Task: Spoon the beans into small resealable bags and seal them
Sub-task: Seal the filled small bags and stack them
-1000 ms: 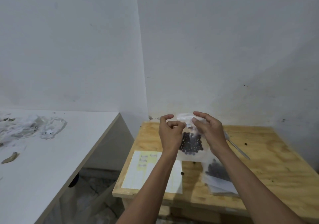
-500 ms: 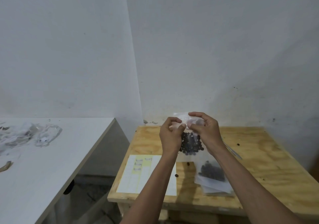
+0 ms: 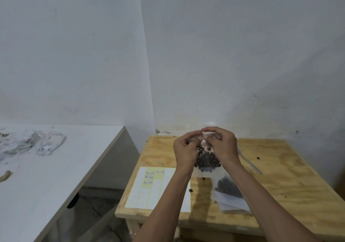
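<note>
Sealing stage, prob.: left hand [image 3: 185,149] & right hand [image 3: 221,145] both pinch top edge of bag [image 3: 206,172], held up over table [image 3: 280,171] so beans [image 3: 207,160] sink clear of strip. Filled bags [image 3: 230,193] stacked nr front; spoon [image 3: 251,164] parked.

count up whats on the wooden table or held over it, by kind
Clear plastic resealable bags with dark beans: 2, one pinched by both hands, one lying on the table
Metal spoon: 1
White sheet of yellow labels: 1
Loose dark beans on the wood: at least 2
Total: at least 6
</note>
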